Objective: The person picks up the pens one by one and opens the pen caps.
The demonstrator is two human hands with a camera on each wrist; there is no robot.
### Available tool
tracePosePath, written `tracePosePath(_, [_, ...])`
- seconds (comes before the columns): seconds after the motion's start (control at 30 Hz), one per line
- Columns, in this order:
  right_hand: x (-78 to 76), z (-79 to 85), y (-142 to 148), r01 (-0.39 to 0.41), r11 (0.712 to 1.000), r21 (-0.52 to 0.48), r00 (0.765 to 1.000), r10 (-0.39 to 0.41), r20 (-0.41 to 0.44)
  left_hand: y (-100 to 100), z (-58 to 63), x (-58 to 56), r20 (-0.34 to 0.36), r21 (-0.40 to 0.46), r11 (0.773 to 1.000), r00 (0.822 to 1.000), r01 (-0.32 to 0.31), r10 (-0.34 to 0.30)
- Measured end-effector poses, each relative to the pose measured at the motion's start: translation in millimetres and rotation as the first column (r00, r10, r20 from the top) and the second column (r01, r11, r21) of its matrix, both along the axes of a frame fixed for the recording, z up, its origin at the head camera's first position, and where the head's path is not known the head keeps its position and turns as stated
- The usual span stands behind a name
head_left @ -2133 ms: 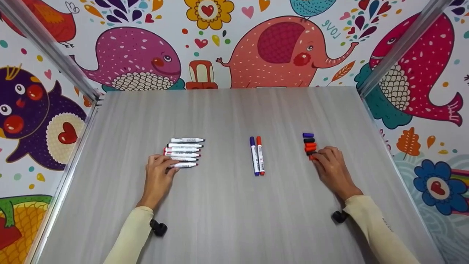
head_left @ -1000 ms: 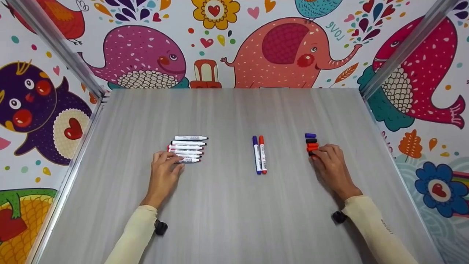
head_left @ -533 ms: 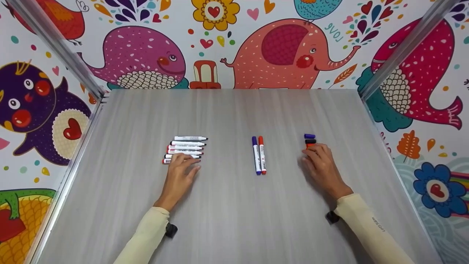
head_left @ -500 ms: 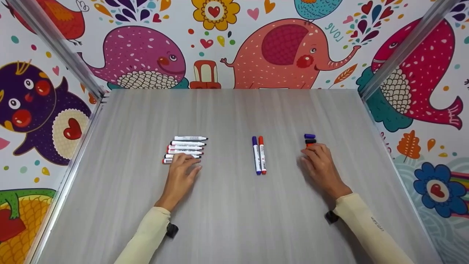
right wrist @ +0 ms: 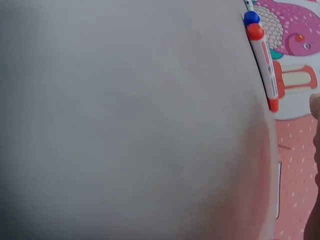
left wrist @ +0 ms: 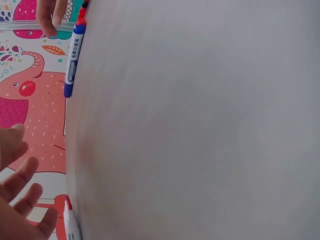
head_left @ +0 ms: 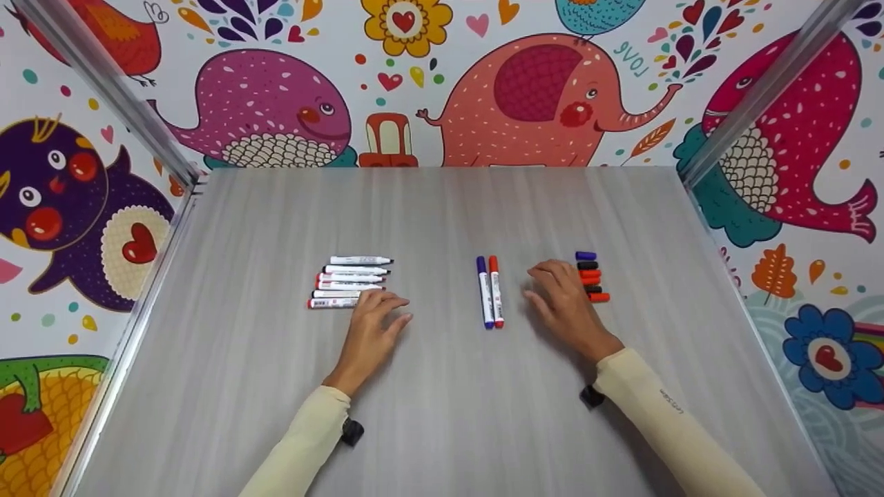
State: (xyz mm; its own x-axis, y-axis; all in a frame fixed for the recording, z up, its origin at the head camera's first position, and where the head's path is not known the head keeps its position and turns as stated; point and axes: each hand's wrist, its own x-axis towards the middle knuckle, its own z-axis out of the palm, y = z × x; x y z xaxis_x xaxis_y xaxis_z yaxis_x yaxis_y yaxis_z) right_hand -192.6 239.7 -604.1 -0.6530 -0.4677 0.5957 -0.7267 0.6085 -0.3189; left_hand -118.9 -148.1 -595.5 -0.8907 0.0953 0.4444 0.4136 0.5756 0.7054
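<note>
Several uncapped white markers (head_left: 360,261) lie stacked in a row on the left of the table. My left hand (head_left: 373,331) is over the near right end of that row, fingers spread and holding nothing; it hides the nearest tips. In the middle lie two capped markers side by side, a blue marker (head_left: 485,297) and a red marker (head_left: 496,297). Between these and the loose caps, my right hand (head_left: 566,304) hovers with relaxed, parted fingers and nothing in them. The blue, black and red caps (head_left: 589,275) form a column just to its right.
The grey wood-look table (head_left: 442,414) ends at a wall with printed cartoon animals (head_left: 525,103). Metal posts (head_left: 766,90) stand at both back corners. A small black camera sits on each wrist, the left camera (head_left: 352,433) and the right camera (head_left: 592,396).
Both hands have let go and moved inward: the left hand rightward from the near markers, the right hand leftward from the caps. The nearest markers and caps are now more exposed.
</note>
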Motion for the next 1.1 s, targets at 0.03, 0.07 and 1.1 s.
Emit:
tracePosePath(0.03, [-1.3, 0.5, -3, -0.006, 1.0, 0.0, 1.0, 0.006, 0.012, 3, -0.6, -0.9, -0.005, 0.004, 1.0, 1.0, 0.007, -0.007])
tracePosePath(0.07, [-2.4, 1.0, -5, -0.01, 1.0, -0.001, 1.0, 0.01, 0.029, 6, -1.6, -1.7, -0.011, 0.01, 1.0, 1.0, 0.015, -0.015])
tracePosePath(1.1, [-27.4, 15.0, -44, -0.075, 0.991, 0.112, 0.854, 0.005, 0.52, 88, 4.1, 6.3, 0.37, 0.008, 0.997, 0.927, 0.071, -0.069])
